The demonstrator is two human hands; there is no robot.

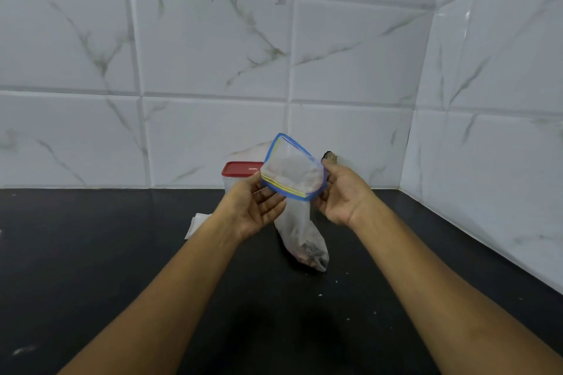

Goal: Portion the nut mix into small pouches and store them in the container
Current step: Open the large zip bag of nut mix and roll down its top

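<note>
Head view, nearest first: my two forearms reach out over the black counter (122, 253), which has a few pale crumbs (336, 281) scattered on its right side. My left hand (259, 210) pinches the near-left rim of the one zip bag (300, 231), and my right hand (341, 195) pinches the rim opposite. Both are closed on the blue-and-yellow seal strip, pulling it apart so the mouth gapes. I hold it by the top so that the weight hangs. The nut mix (310, 250) has sunk to the bottom corner, which rests on the counter between my wrists and takes the load while I work the opening.

Just left of the bag lies a pale flat bundle (198, 224). It is probably the small pouches, kept within reach, though I cannot count them from here.

Farther back stands one clear container (229, 186) with its one red lid (242, 168) on, directly behind the bag, so filled pouches have a short trip. Something white and crumpled (253, 149) sits behind it. To the right, at the foot of the tiled wall (213, 55), is one small dark object (329, 157) I can't identify. No pouch looks filled yet.
</note>
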